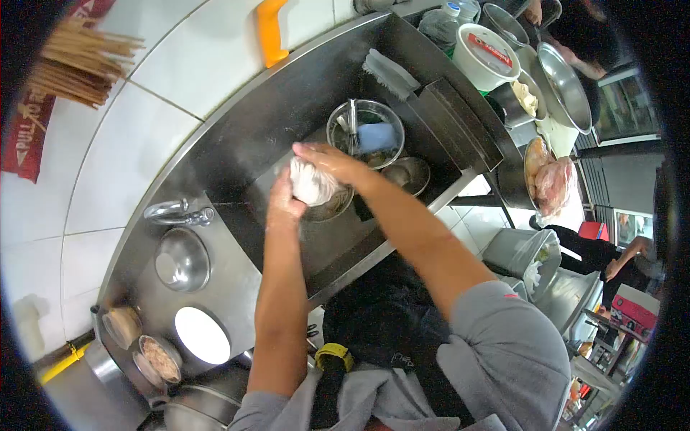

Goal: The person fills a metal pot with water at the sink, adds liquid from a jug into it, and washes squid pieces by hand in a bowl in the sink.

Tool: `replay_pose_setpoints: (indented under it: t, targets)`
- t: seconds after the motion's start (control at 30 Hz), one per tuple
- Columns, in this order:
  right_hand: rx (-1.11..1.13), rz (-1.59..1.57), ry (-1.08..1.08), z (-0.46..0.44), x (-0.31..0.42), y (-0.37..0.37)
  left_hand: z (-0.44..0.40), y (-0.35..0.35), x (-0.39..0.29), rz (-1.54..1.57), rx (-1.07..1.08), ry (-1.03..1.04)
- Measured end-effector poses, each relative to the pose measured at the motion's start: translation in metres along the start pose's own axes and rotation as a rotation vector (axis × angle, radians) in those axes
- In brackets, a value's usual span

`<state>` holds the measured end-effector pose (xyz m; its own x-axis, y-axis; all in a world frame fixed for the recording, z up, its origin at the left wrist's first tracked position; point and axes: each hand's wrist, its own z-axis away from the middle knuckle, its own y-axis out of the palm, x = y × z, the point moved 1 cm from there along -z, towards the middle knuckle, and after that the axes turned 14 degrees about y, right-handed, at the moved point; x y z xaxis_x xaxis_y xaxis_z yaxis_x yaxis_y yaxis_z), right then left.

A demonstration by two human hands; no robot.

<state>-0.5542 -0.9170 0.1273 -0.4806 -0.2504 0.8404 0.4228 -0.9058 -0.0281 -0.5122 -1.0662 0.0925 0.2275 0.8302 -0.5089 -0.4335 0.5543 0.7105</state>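
Over the sink (287, 93), my left hand (285, 195) and my right hand (332, 164) press a white crumpled bundle (314, 182) between them. It has soft folds like a wet cloth, but I cannot tell its material. Slight motion blur covers the fingers. Just beneath my hands, partly hidden, is a round bowl (336, 214) with unclear contents. Beyond my right hand stands a steel bowl (401, 123) holding a whisk (353, 118) and a light blue item (376, 136). Another metal bowl (417, 179) lies beside it.
A faucet (176, 212), an upturned steel bowl (181, 260) and a white round plate (203, 336) are on the left counter. A grey bristled brush (390, 73) lies at the sink's far side. Raw meat (555, 183) is at right, with a co-worker's arm (632, 255) farther off.
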Motion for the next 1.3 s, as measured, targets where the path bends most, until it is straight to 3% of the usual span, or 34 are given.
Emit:
replay_pose_setpoints:
  t: [0.07, 0.2, 0.23, 0.3, 0.37, 0.4, 0.47, 0.5, 0.57, 0.6, 0.63, 0.7, 0.73, 0.77, 0.83, 0.9, 0.97, 1.03, 1.17, 1.2, 1.3]
  targets:
    - [0.111, 0.277, 0.015, 0.024, 0.010, -0.023, 0.021, -0.003, -0.027, 0.004, 0.030, 0.143]
    - [0.190, -0.657, 0.028, -0.003, -0.011, -0.028, 0.023, -0.003, -0.009, -0.110, -0.101, 0.026]
    - [-0.107, -0.625, 0.069, -0.016, -0.023, 0.001, 0.013, -0.005, -0.006, -0.119, -0.067, -0.014]
    - [-0.581, 0.017, -0.115, 0.014, -0.021, 0.066, -0.025, -0.043, 0.021, -0.133, 0.001, -0.096]
    - [-0.479, 0.074, -0.221, 0.055, 0.002, 0.097, -0.055, -0.103, 0.047, -0.026, 0.527, 0.228]
    - [-0.561, 0.132, -0.360, 0.045, -0.006, 0.092, -0.044, -0.076, 0.040, -0.375, 0.443, 0.377]
    - [-0.640, 0.221, -0.206, 0.005, -0.014, 0.060, 0.007, -0.004, 0.020, -0.097, -0.185, 0.009]
    - [-0.686, 0.269, -0.144, -0.014, -0.009, 0.037, 0.008, 0.002, 0.016, -0.093, -0.124, -0.017]
    - [-0.352, -0.094, -0.008, -0.025, -0.011, 0.010, 0.019, -0.001, 0.006, -0.081, -0.018, -0.072]
    - [-0.295, -0.361, -0.102, -0.027, -0.014, 0.001, 0.036, 0.004, -0.006, -0.040, 0.055, -0.041]
    - [-0.129, -0.727, -0.053, -0.031, -0.019, -0.012, 0.044, 0.009, -0.013, -0.016, 0.011, -0.093]
    - [-0.012, -0.877, 0.075, -0.010, -0.016, 0.009, 0.050, 0.011, -0.005, 0.016, -0.086, -0.168]
    - [-0.072, -0.614, 0.013, -0.009, -0.031, 0.034, 0.047, 0.010, 0.003, 0.025, -0.132, -0.184]
    - [-0.131, -0.350, -0.049, -0.006, -0.047, 0.066, 0.013, -0.019, 0.024, 0.083, 0.002, -0.092]
    - [-0.397, 0.067, -0.231, 0.051, -0.023, 0.104, -0.017, -0.042, 0.028, -0.526, 0.176, 0.080]
    - [-0.498, 0.196, -0.153, 0.056, -0.018, 0.101, -0.021, -0.060, 0.026, -1.145, 0.334, 0.224]
    - [-0.648, 0.272, -0.053, 0.023, -0.014, 0.074, -0.015, -0.057, 0.029, -1.071, 0.190, 0.178]
    - [-0.554, 0.271, 0.068, -0.019, -0.030, 0.047, 0.011, -0.016, 0.019, -0.289, -0.234, -0.062]
    - [-0.156, -0.153, 0.127, -0.052, -0.063, 0.036, -0.004, -0.038, -0.002, -1.345, -0.154, 0.577]
    - [-0.159, 0.529, 0.026, -0.060, -0.065, 0.015, 0.009, -0.016, -0.016, -1.410, -0.133, 0.612]
    - [-0.034, 1.304, 0.215, -0.041, -0.089, 0.038, 0.037, 0.023, -0.041, -1.500, -0.164, 0.776]
